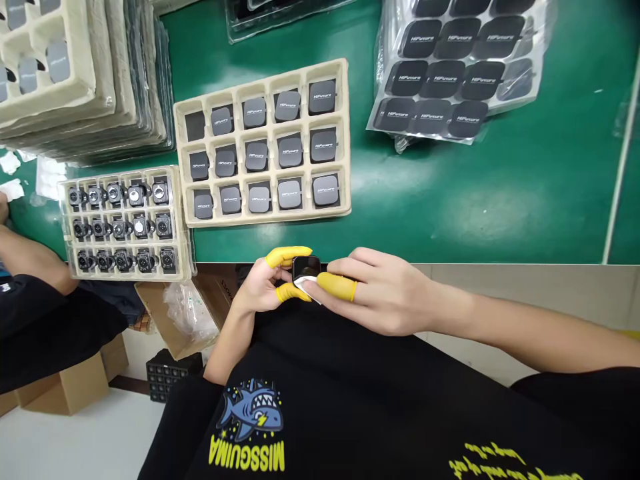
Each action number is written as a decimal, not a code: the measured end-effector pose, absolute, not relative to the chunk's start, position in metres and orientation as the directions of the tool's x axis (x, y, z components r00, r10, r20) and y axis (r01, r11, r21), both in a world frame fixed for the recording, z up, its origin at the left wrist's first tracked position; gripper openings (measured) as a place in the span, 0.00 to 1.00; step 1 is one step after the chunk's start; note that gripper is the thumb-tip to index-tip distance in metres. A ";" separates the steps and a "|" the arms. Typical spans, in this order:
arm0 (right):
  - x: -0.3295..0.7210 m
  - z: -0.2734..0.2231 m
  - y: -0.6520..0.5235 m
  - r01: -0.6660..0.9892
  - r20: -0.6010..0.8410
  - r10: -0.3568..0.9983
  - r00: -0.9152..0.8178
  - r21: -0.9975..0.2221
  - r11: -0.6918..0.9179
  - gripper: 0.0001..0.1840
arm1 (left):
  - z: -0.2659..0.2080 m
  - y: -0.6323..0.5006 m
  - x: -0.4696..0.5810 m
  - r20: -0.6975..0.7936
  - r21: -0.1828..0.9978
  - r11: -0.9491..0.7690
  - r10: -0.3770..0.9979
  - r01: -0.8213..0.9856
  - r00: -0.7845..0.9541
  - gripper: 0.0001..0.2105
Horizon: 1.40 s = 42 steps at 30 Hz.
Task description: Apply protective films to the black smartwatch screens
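Observation:
Just off the table's front edge, my left hand grips a black smartwatch by its sides, with yellow finger cots on the thumb and a finger. My right hand, one finger in a yellow cot, pinches a small white cloth against the lower edge of the watch. The right fingers hide part of the cloth. On the table beyond sits a cream tray of watches under dark HiFuture films; its far left pocket holds only a dark pad. Left of it, another tray holds several watches with their backs up.
Stacked trays rise at the back left. Sheets of HiFuture films lie at the back right, with a clear plastic tray at the far edge. A co-worker's arm is at the left. Below stands a cardboard box with plastic bags.

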State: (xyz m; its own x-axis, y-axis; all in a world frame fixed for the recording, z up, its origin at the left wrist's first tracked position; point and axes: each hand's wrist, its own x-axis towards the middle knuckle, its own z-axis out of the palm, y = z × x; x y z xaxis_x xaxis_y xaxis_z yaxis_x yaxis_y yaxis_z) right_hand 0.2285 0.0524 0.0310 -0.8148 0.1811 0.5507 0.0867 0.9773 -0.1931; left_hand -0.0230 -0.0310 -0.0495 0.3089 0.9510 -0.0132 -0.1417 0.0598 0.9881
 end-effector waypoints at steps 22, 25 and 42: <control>0.247 0.031 0.062 0.294 0.600 0.372 -0.709 -0.227 0.928 0.18 | -0.028 -0.025 -0.028 0.084 0.992 -0.070 0.987 -0.101 0.136 0.32; 0.240 0.037 0.057 0.163 0.606 0.242 -0.757 -0.184 0.969 0.14 | -0.026 -0.021 -0.025 0.114 0.992 -0.105 0.985 -0.072 0.128 0.34; 0.219 0.029 0.078 0.264 0.533 0.249 -0.809 -0.050 0.963 0.15 | -0.039 -0.026 -0.019 0.018 0.984 0.003 0.992 -0.176 0.121 0.32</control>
State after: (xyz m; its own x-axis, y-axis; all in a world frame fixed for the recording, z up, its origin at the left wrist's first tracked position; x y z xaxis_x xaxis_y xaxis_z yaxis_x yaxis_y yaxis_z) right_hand 0.2195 0.0777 0.0287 -0.8088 0.2494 0.5325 0.2639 0.9632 -0.0503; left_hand -0.0194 -0.0265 -0.0390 0.1212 0.9925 0.0185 -0.1761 0.0032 0.9844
